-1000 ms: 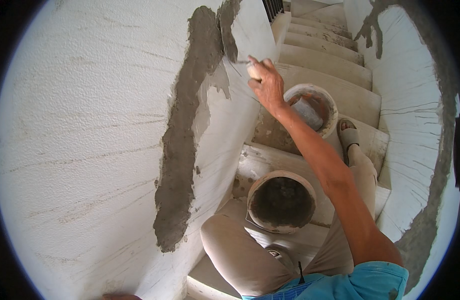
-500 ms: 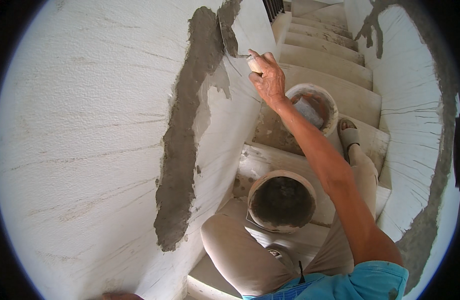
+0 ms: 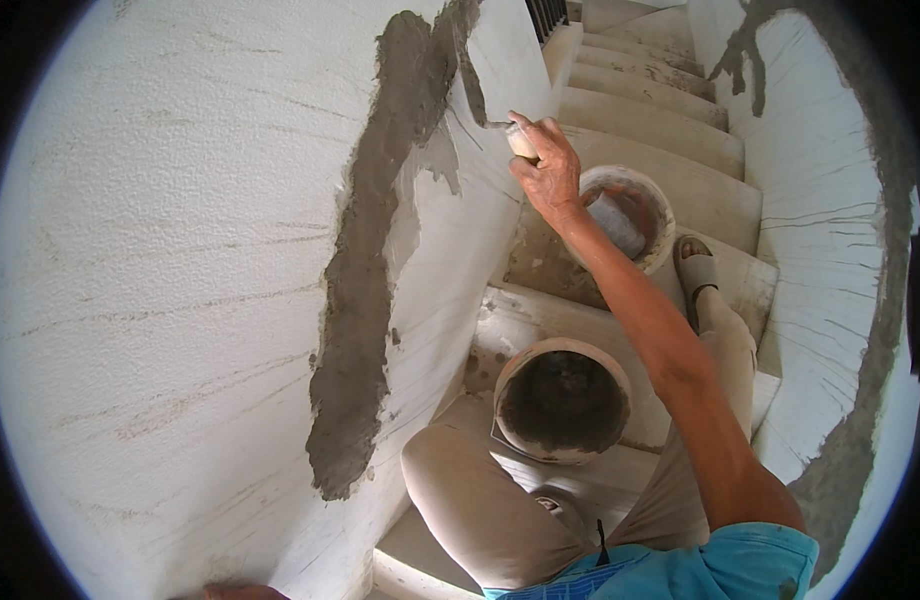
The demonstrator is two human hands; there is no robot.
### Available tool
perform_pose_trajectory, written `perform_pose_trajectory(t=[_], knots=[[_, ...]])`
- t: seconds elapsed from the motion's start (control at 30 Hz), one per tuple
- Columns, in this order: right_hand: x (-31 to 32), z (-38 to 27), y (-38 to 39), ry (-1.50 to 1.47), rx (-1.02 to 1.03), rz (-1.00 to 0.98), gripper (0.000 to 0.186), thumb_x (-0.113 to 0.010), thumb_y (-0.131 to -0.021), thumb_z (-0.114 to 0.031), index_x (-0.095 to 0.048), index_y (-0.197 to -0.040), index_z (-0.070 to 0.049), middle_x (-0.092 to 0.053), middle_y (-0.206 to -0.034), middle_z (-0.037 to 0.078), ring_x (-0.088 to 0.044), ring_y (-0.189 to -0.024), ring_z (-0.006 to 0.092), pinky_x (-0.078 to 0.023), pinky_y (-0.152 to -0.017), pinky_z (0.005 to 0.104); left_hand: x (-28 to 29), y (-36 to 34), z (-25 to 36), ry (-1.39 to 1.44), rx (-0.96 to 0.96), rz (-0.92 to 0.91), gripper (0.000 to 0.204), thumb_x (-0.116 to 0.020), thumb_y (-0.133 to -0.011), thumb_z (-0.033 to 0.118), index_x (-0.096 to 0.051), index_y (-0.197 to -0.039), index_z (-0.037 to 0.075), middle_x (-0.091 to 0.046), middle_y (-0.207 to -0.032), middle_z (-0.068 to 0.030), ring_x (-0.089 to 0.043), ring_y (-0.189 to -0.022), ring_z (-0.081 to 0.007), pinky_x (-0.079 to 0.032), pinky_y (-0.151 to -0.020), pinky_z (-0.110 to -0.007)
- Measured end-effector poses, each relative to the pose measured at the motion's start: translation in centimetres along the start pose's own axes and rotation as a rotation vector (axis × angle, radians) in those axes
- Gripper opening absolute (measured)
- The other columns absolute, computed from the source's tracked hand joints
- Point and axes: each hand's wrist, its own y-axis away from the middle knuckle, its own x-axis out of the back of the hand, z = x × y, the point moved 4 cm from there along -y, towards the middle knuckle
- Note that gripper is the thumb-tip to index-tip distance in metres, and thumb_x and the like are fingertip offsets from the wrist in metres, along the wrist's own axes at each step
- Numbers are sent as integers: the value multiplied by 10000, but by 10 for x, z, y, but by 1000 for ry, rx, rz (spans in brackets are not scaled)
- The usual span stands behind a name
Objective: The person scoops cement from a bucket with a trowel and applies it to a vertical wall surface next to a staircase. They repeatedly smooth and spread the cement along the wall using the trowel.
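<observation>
My right hand (image 3: 550, 170) is closed around the pale handle of a trowel (image 3: 523, 143). The trowel's thin dark blade lies edge-on near the upper end of a long strip of wet grey mortar (image 3: 365, 260) on the white wall. That strip runs down the wall to my left and forks at its top. At the lower left rim only a sliver of my left hand (image 3: 242, 592) shows, close to the wall, its fingers hidden. A bucket (image 3: 510, 437) with dark grey mortar inside stands on the step between my legs.
A second bucket (image 3: 664, 215), holding a greyish object and something reddish, stands one step higher beside my sandalled foot (image 3: 696, 268). Pale stairs (image 3: 660, 125) climb ahead. More grey mortar (image 3: 880, 290) edges the right wall (image 3: 815, 230). Dark railing bars (image 3: 547, 15) rise at the top.
My right hand and the trowel have shifted slightly right and down, the blade moving toward the strip's right edge. The buckets and my legs stay where they were.
</observation>
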Motion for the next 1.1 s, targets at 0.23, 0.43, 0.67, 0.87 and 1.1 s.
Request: perform_pose_trajectory(t=[0.23,0.43,0.67,0.87,1.1], knots=[[-6,-26,32,-21,25,-203,613,-618,-698,39,-636,-1283,-142,-526,-927,83,-596,-817,259,-515,-747,401,4,-1,3,-2,-34,17,642,-430,-1021,483,-456,-1436,-7,-299,-1561,-280,-261,-1446,-474,-226,-1130,-655],[5,-17,55,-159,-11,-167,598,-608,-696,35,-639,-1276,-107,-528,-911,89,-590,-816,266,-507,-748,388,2,0,3,-6,-65,28,648,-430,-1019,492,-460,-1438,-3,-297,-1564,-275,-258,-1452,-462,-223,-1130,-658],[-16,-3,24,-24,-68,18,578,-613,-688,-4,-646,-1257,-102,-537,-926,102,-592,-834,280,-510,-763,410,2,-2,7,-7,-52,28,652,-419,-1022,497,-451,-1444,0,-280,-1571,-279,-242,-1458,-464,-215,-1133,-653],[-39,-9,23,19,-101,54,599,-649,-700,-23,-616,-1293,-103,-535,-963,111,-603,-856,303,-521,-774,428,2,-1,6,-1,-21,10,649,-424,-1024,483,-440,-1450,-6,-262,-1575,-286,-235,-1459,-468,-200,-1137,-650],[-41,-27,61,87,-71,-44,611,-640,-721,-6,-587,-1325,-84,-508,-938,117,-571,-830,290,-507,-743,411,2,3,3,6,-28,-6,636,-454,-1021,464,-454,-1439,-16,-255,-1573,-297,-241,-1455,-473,-203,-1132,-649]])
